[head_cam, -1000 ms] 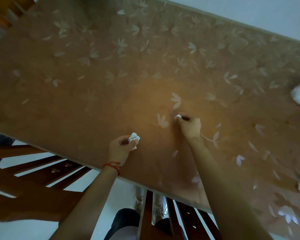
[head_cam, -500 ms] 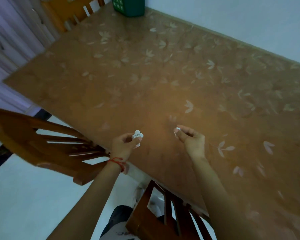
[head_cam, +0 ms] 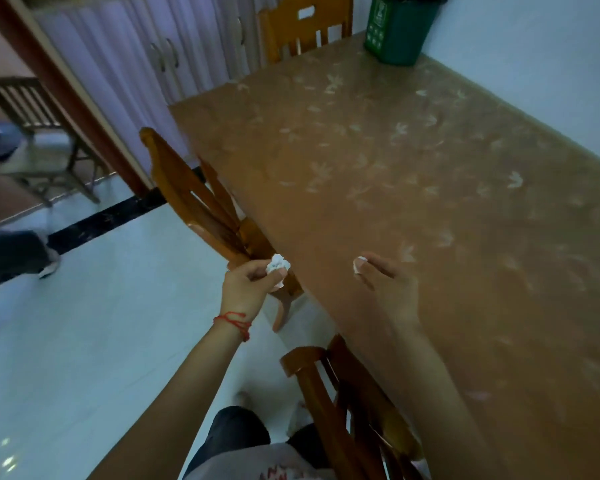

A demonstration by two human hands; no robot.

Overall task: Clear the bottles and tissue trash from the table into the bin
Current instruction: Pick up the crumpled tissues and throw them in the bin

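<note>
A brown table (head_cam: 413,161) with a pale leaf pattern stands against a white wall, its green bin (head_cam: 400,27) on the far corner, white label marks unreadable. At the table's near edge, the left hand (head_cam: 248,289) grips a crumpled tissue wad (head_cam: 278,264) while the right hand (head_cam: 390,284) pinches a small tissue scrap (head_cam: 358,263).

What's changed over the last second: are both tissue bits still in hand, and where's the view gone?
The right hand lifted its small tissue scrap off the table. The view swung left, bringing the green bin into sight at the far corner. The left hand holds its tissue wad as before.
</note>
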